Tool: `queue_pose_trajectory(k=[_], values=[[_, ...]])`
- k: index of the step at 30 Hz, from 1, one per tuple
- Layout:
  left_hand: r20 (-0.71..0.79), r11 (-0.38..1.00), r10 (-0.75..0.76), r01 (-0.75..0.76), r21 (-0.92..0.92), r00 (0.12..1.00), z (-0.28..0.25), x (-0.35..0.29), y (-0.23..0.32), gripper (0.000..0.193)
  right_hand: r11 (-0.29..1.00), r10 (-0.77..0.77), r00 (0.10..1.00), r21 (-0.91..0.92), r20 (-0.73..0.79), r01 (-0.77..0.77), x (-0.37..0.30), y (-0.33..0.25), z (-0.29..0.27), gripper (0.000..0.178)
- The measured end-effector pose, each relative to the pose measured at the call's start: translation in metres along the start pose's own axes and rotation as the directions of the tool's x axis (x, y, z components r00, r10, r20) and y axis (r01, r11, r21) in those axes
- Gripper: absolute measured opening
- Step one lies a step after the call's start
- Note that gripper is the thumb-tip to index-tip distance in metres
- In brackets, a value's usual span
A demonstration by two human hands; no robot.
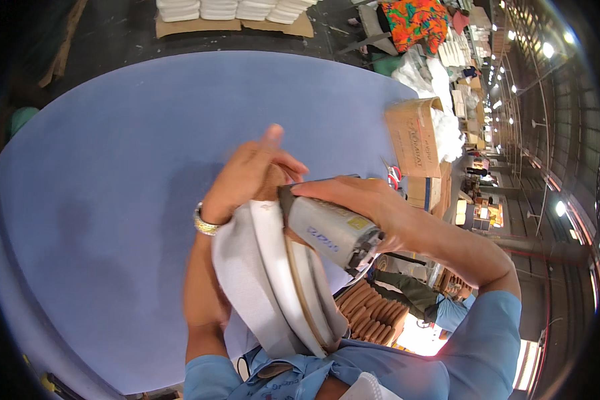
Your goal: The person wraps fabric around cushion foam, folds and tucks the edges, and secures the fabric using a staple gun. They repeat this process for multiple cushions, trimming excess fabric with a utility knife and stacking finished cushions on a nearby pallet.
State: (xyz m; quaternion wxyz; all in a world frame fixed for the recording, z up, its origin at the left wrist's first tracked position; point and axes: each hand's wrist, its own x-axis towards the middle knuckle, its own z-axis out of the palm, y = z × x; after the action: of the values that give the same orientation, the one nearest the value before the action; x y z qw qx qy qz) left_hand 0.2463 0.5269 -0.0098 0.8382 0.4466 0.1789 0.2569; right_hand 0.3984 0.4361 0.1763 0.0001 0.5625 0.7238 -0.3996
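My right hand (363, 200) is closed around a grey box-shaped device (330, 230) with a dark end, a yellow sticker and blue handwriting. The device lies tilted over a thick folded white and grey piece of fabric (267, 267) edged with a brown strip. This fabric rises from my chest, between my forearms. By its upper end is my left hand (247, 170), thumb raised and fingers stretched toward the device. A metal bracelet (207, 221) circles the left wrist. Whether the left fingertips touch the device or fabric is unclear.
A wide blue table (113, 167) spreads before me. At its right edge are a cardboard box (413, 137) holding white stuffing and red-handled scissors (394, 175). Brown stacked pieces (373, 313) stand at lower right, near another person (413, 290). White stacks (220, 10) lie beyond the table.
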Motion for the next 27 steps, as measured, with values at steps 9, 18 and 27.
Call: queue_pose_trajectory(k=[9,18,27], values=[[-0.304,0.974,0.220,-0.193,0.118,0.927,0.023,-0.009,-0.017,0.070,0.992,0.130,0.992,0.006,-0.002,-0.130,0.002,-0.014,-0.004,0.091],[-0.299,0.979,0.205,-0.202,0.043,0.932,0.017,-0.010,-0.015,0.058,0.986,0.165,0.986,0.026,-0.013,-0.165,0.009,-0.004,-0.004,0.086],[-0.595,0.983,0.176,-0.170,0.067,0.784,0.004,-0.010,-0.039,0.039,1.000,-0.021,0.994,-0.002,-0.112,0.021,0.011,0.005,0.005,0.066]])
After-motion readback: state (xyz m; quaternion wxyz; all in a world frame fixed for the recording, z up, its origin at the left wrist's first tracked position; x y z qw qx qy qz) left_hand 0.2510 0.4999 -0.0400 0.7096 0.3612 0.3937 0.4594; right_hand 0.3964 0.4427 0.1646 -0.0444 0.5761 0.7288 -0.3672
